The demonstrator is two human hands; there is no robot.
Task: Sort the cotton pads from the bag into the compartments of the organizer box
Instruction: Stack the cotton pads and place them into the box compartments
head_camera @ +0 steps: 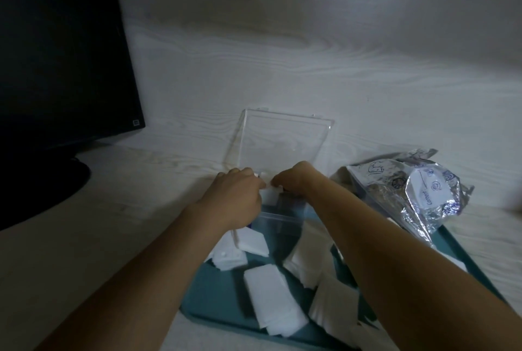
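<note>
A clear plastic organizer box (278,219) stands on a teal tray (214,298), its lid (282,139) raised at the back. Both hands meet over the box's far edge. My left hand (236,198) and my right hand (296,180) each pinch a small stack of white cotton pads (270,195) held between them above the box. Loose stacks of white pads (272,298) lie scattered on the tray in front of the box. A crumpled clear bag (412,192) with blue print lies at the right.
A dark monitor (62,48) on its stand fills the left side. The tray sits on a pale wood-grain table (282,68) that reaches back to the wall. My forearms cross over the tray's front half.
</note>
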